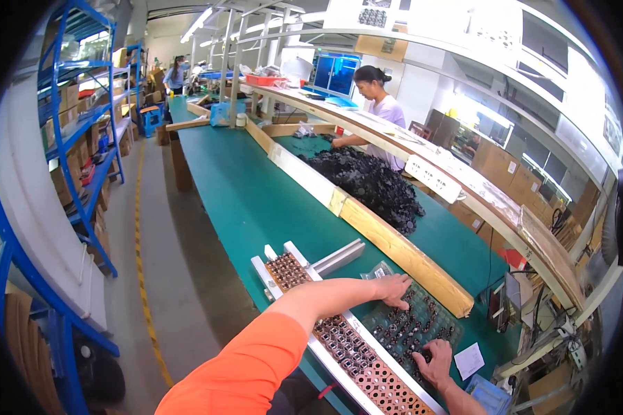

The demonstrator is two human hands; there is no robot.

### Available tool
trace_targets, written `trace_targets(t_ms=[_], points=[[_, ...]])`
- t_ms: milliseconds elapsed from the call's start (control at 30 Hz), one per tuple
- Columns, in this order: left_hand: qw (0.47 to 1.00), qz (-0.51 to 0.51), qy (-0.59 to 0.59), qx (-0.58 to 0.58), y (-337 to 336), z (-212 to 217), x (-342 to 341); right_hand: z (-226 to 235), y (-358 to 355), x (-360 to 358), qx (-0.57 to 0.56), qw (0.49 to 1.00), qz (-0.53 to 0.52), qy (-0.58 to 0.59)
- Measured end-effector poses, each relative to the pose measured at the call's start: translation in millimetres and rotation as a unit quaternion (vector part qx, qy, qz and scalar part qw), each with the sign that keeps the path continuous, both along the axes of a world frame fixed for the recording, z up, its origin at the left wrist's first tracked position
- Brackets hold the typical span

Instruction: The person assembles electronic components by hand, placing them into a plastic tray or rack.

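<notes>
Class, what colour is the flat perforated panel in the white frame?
Coppery brown: the perforated panel, clearest in the head view.

1. On my head feed, the left hand [393,289] bends over the far edge of a clear tray [453,325] of small dark parts [394,337].
2. I see the right hand [435,362] curled near the tray's near right corner.
3. A holed board [389,389] between white rails [372,339] lies along the table's [235,180] left edge.
4. Past a wooden bar [401,256], a co-worker [389,113] reaches toward a black heap [367,185].

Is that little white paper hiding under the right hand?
No, the white paper lies uncovered, just to the right of the right hand.
</notes>
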State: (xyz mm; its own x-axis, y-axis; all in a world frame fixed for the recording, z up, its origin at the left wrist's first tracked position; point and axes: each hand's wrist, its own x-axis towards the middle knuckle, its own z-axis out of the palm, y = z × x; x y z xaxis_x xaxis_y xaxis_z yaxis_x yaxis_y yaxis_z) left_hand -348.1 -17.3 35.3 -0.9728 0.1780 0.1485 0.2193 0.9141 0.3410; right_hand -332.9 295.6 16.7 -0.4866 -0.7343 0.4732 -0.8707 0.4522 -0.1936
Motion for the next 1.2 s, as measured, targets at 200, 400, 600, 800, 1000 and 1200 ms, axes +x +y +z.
trace_targets(t_ms=[200,400,600,800,1000,1200], points=[[0.995,0.005,-0.079,-0.053,8,-13,-4,-1,-1,-2,-0.018,0.999,0.000,-0.041],[0.992,0.020,-0.005,-0.123,19,-36,-1,-3,-3,-1,-0.040,0.999,-0.004,-0.036],[0.992,-0.054,0.045,-0.104,27,-36,-1,-2,-3,-2,-0.040,0.998,-0.013,-0.035],[0.992,-0.083,0.007,-0.098,34,-23,8,-4,-3,-1,-0.045,0.999,-0.001,-0.029],[0.992,-0.070,0.018,-0.099,39,-25,22,-2,-7,1,-0.030,0.999,-0.009,-0.039],[0.993,-0.070,0.062,-0.069,57,-24,11,-3,3,-5,-0.057,0.998,0.007,0.000]])
